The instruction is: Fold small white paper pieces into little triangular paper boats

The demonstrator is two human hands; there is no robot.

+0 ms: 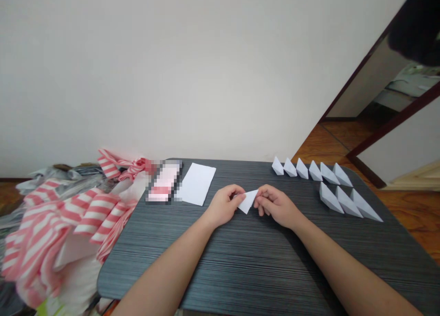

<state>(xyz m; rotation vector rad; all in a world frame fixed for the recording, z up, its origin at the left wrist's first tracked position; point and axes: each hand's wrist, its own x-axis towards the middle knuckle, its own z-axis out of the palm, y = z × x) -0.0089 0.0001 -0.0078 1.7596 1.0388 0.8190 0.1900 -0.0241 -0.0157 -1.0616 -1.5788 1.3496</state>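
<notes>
Between my two hands, above the middle of the dark table, is a small folded white paper [248, 201] with a triangular shape. My left hand [225, 203] grips its left side, thumb on top. The fingers of my right hand [277, 205] pinch its upper right corner. Left of my hands lies a stack of white paper sheets [197, 184]. To the right, folded paper boats [302, 169] stand in a back row of several, with a shorter row of larger paper boats [347, 201] in front of them.
A blurred-out phone-like object [165, 180] lies at the left of the dark wood-grain table [220, 261]. Red-and-white striped cloth [68, 219] is heaped beyond the table's left edge. A pale wall [192, 73] rises behind, with a doorway and wooden floor [319, 139] at right.
</notes>
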